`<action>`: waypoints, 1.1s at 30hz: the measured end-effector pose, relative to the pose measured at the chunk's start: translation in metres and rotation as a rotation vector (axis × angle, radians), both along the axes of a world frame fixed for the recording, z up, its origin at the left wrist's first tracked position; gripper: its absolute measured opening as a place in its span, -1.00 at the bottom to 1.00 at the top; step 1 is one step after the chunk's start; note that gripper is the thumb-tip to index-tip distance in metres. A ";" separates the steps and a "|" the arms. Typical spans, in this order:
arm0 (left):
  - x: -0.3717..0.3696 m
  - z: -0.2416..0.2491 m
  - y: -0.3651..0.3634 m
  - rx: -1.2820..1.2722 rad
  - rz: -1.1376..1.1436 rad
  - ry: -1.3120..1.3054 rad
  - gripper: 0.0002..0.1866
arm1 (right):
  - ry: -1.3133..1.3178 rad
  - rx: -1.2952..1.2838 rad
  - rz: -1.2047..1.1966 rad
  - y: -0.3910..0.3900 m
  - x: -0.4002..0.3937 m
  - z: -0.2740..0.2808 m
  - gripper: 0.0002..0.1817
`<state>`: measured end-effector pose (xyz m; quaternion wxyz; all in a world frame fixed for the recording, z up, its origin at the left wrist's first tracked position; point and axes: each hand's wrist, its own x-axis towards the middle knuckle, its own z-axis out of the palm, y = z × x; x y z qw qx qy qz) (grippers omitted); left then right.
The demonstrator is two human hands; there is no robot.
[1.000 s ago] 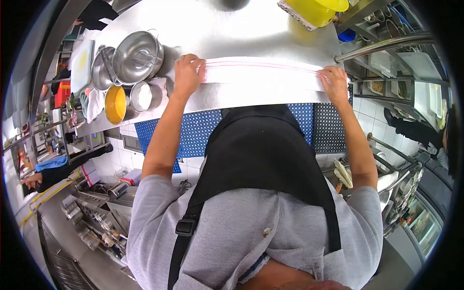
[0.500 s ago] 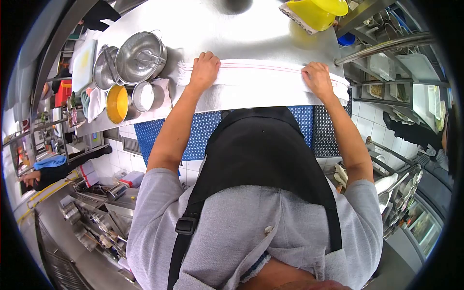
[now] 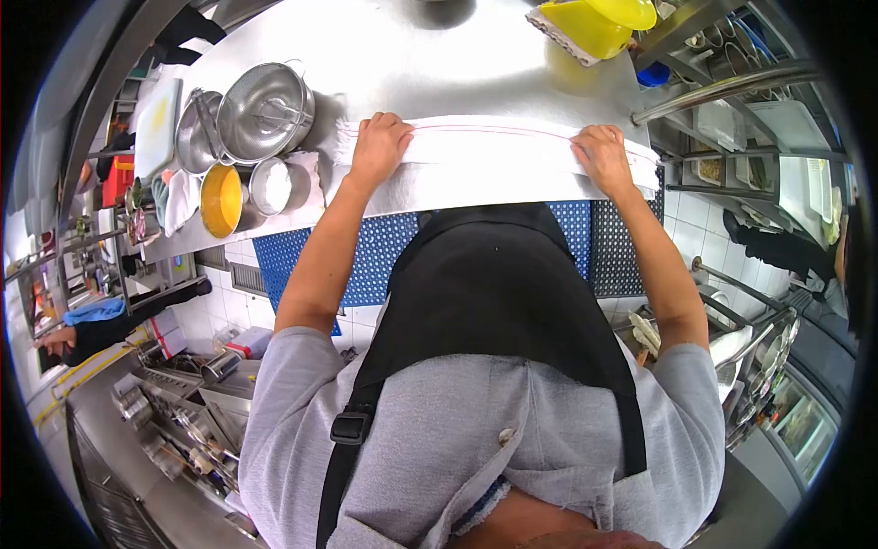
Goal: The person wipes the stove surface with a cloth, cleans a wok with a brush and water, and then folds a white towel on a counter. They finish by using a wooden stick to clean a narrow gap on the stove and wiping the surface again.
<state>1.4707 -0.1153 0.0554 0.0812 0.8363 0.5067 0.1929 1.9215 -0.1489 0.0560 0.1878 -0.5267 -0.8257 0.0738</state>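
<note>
A long white cloth towel (image 3: pixel 494 145) with thin red stripes and a fringed left end lies folded into a strip along the near side of the steel table. My left hand (image 3: pixel 380 149) is closed on the towel near its fringed end, fingers curled over the cloth. Toward the opposite end, my right hand (image 3: pixel 604 157) pinches the towel's upper edge between thumb and fingers. The stretch of cloth between the two hands lies nearly straight, with its far edge bowed slightly.
Left of the towel stand a steel colander (image 3: pixel 261 110), a second metal bowl (image 3: pixel 194 137), a pot of yellow liquid (image 3: pixel 219 201) and a small container of white contents (image 3: pixel 271 187). A yellow container (image 3: pixel 594 27) sits at the far right. Other people are partly visible at both sides.
My left hand has shifted slightly left and nearer to me, its fingers curling more over the towel. My right hand has barely moved.
</note>
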 end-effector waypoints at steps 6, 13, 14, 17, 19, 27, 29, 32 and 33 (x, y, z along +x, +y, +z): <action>0.003 -0.004 0.008 -0.024 0.018 0.044 -0.95 | 0.027 -0.036 -0.015 0.008 0.000 -0.003 -0.94; 0.005 0.002 0.004 0.059 0.063 -0.025 -0.93 | 0.054 -0.033 -0.018 0.009 0.003 -0.001 -0.92; 0.004 0.004 0.002 0.066 0.047 -0.019 -0.93 | 0.046 -0.023 -0.014 0.006 0.005 -0.002 -0.92; -0.002 -0.003 -0.007 0.051 0.008 0.006 -0.93 | 0.040 0.010 0.006 -0.002 0.007 -0.005 -0.92; -0.003 -0.004 -0.010 0.048 0.005 0.012 -0.92 | 0.033 0.019 0.008 -0.003 0.006 -0.005 -0.90; -0.010 -0.004 -0.014 -0.012 0.022 -0.006 -0.84 | 0.020 0.047 0.013 -0.007 0.009 -0.009 -0.81; -0.017 -0.002 -0.018 -0.019 0.016 -0.035 -0.79 | 0.050 0.050 0.011 -0.011 0.015 -0.009 -0.74; -0.037 0.000 -0.030 0.017 0.096 0.052 -0.67 | -0.119 -0.037 -0.029 -0.026 0.042 -0.016 -0.58; -0.043 0.000 -0.033 0.030 0.125 0.078 -0.65 | -0.212 -0.107 -0.040 -0.036 0.053 -0.015 -0.49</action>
